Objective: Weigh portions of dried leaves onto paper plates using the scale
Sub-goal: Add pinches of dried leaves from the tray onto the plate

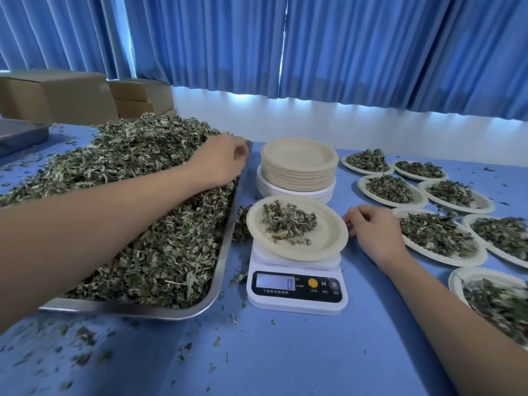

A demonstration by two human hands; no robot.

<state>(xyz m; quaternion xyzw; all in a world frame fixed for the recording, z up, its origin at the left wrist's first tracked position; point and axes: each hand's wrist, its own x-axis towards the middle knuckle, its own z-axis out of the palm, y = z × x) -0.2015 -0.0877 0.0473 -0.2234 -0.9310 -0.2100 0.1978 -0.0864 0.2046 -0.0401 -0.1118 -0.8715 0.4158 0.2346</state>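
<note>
The table [285, 352] has a blue cover with bits of leaf all over it. Behind it are a white wall [285, 124] and blue curtains [343, 52]. Brown boxes [57, 92] sit at the far left.

My left arm reaches across the tray [220, 270]. My left hand [220, 161] is knuckles up at the far right edge of the leaves [137, 172]. Its fingers curl down into the pile, and I cannot tell if they hold any. My right hand [371, 227] rests on the table just beside the plate [328, 235] on the scale [297, 287]. Its fingers are loosely curled with nothing in them.

The tray is shiny metal with round corners. The leaves are dry, crumpled and green-grey, heaped high. A small pile lies on the round paper plate. The scale is white and shows 0. Behind it is a stack of plates [297, 164]. Filled plates [440, 238] sit to the right.
</note>
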